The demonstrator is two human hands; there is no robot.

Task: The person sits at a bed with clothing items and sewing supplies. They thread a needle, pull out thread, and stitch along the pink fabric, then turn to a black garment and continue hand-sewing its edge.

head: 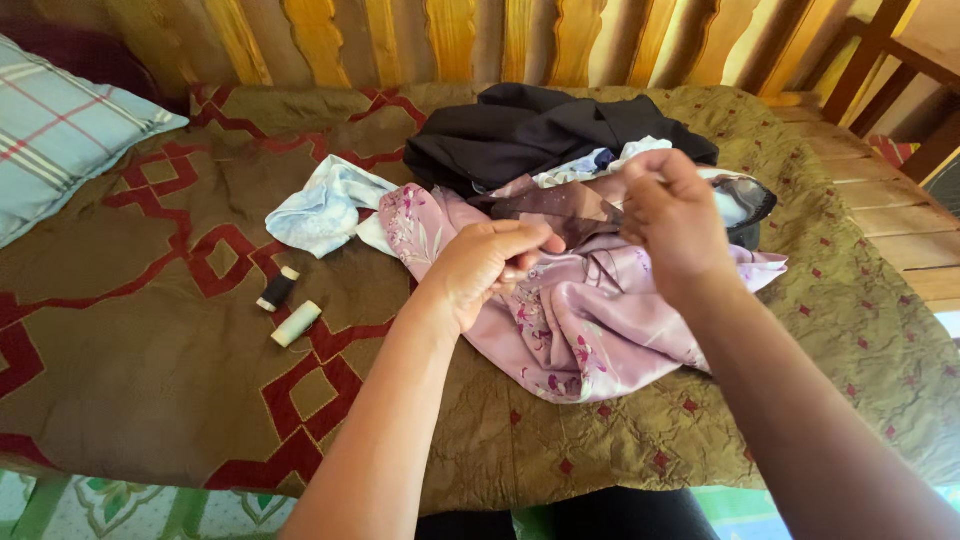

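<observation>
Left hand [487, 262] pinches a fold of the pink floral fabric [580, 320], thumb and fingers closed on it. Right hand [672, 215] is raised just above it, fingertips pressed together, possibly on a needle or thread; too small to tell. Fabric lies bunched mid-bed on the brown patterned bedspread [140, 340], touching the black garment [540, 130] behind. Black spool [277, 289] and white spool [296, 324] lie to the left, light blue cloth [325, 208] near them.
</observation>
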